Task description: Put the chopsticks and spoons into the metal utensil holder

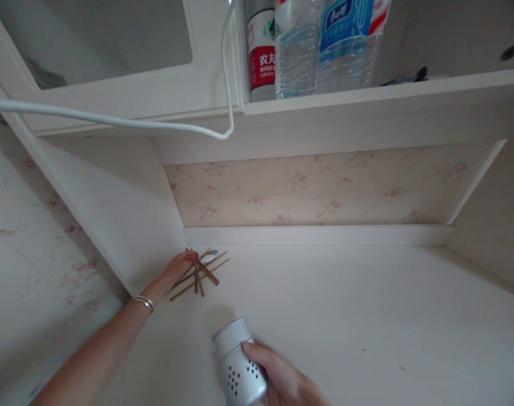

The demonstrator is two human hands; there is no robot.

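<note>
In the head view, a white table (324, 299) runs back to a strip of floral wallpaper (299, 192), and above it a shelf (409, 90) carries water bottles (299, 62), with a white cable (134, 119) crossing in front of the cabinet. At the table's back left corner, wooden chopsticks (213, 277) lie crossed in a loose fan, a spoon (208, 259) among them. The left hand (181, 268), a bracelet (142, 303) at its wrist, is at that pile, fingertips closed on the ends of some chopsticks; how many it has is hidden. The right hand (284, 375) is partly curled around the side of a perforated metal holder (239, 363), thumb near its rim, well apart from the pile and nearer the viewer. The holder leans, mouth to the upper left, its inside out of sight. The chopsticks should be light, stiff and apt to roll, best gathered around their middles as a bundle. The holder looks like thin metal, light and rather slippery, so a wrap around its body seems the sure hold.
</note>
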